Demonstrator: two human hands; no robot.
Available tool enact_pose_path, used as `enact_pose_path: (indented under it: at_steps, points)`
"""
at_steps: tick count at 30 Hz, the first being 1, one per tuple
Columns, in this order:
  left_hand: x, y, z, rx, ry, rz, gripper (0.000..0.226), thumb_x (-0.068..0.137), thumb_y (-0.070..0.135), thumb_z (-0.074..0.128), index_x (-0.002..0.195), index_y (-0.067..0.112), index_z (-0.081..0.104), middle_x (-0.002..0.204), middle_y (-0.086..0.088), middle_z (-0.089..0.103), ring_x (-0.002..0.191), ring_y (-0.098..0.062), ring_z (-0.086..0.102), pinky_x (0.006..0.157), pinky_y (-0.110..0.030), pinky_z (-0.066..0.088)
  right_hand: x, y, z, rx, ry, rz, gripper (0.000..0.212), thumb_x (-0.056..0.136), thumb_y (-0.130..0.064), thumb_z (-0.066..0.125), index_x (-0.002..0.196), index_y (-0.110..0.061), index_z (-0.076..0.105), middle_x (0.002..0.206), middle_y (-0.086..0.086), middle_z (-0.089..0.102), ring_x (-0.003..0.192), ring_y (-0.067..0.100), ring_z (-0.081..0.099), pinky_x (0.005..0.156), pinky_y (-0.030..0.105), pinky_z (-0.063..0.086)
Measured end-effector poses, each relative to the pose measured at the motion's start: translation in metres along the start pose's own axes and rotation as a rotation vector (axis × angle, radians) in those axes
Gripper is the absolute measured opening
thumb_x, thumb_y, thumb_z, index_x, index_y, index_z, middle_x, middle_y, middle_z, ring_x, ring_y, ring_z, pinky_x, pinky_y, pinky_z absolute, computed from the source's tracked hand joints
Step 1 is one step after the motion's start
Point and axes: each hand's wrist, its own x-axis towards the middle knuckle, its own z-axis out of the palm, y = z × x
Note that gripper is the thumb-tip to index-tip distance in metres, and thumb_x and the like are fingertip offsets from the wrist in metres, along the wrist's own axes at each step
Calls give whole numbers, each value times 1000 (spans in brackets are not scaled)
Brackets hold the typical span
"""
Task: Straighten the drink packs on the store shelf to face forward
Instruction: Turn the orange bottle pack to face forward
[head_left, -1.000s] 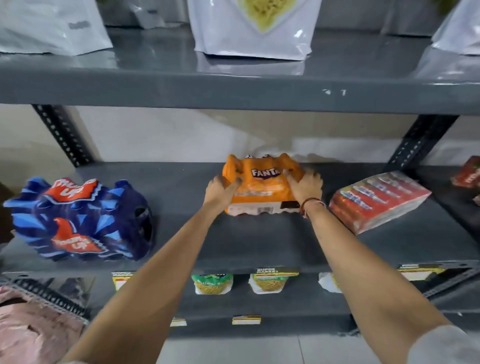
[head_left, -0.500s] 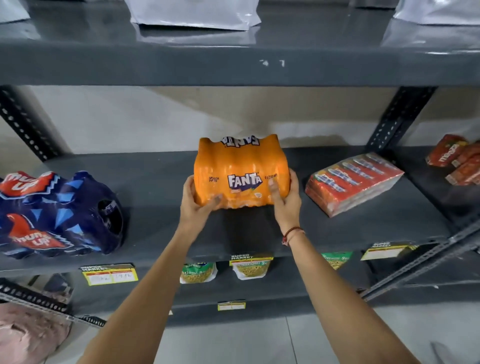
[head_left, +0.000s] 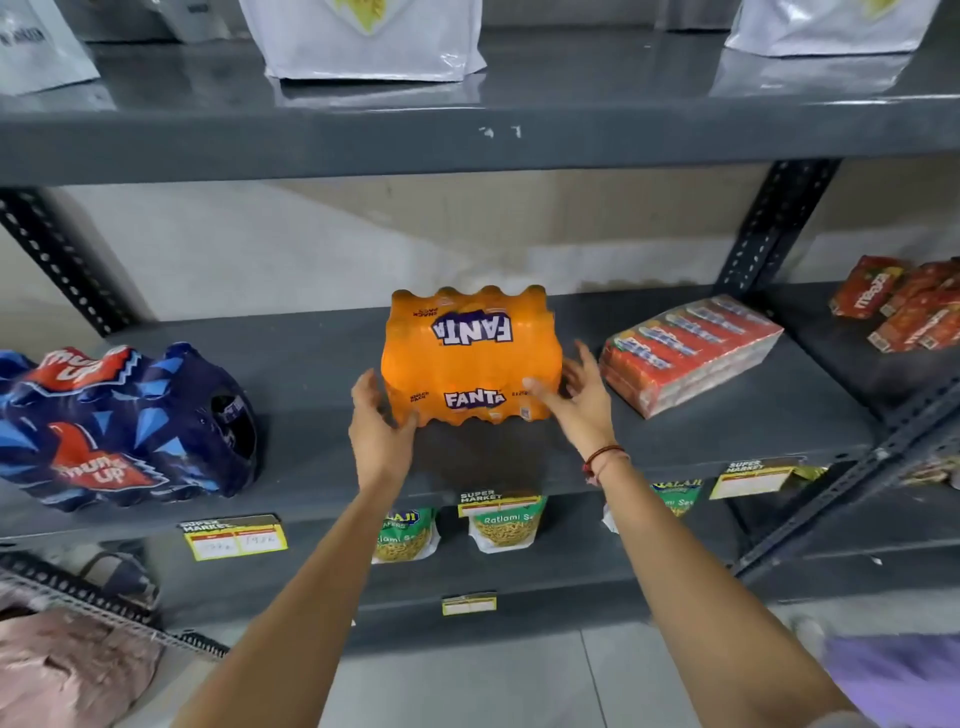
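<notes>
Fanta pack, orange, logo facing forward, stands mid-frame on the grey shelf, bare shelf either side. Left hand and right hand, fingers spread, flank its lower corners.

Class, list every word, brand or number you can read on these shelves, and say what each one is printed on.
"FANTA": front of the orange drink pack, and again upside down on its top.
"Thums Up", partly hidden: blue pack.
"SUPER MARKET": yellow price tag; its handwritten numbers are too blurred.
"Ratlami Se...": green snack pouch.
Red carton pack: lettering too blurred.
</notes>
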Motion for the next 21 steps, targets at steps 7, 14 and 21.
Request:
enact_pose_path:
  at_steps: [7,14,21]
  points:
    - [-53,15,39,33,-29,163,78,86,34,63,147,18,17,151,-8,27,138,-25,29,111,-46,33,24,-62,2,137,-147,31,64,88,-63,36,141,-28,32,146,4,40,122,9,41,102,32,32]
    - [-33,16,45,107,-379,135,141,58,52,82,144,21,-26,158,-3,-22,147,-19,-2,116,-37,17,21,-63,7,1,-116,68,66,87,-63,39,121,-8,52,120,16,59,110,29,57,103,54,41]
    - [-23,23,41,341,-524,202,148,53,44,87,143,13,-27,153,-13,-32,146,-30,-10,116,-44,15,-12,-33,15,-56,130,-49,47,83,-53,58,109,-15,61,107,4,64,99,17,60,87,28,47]
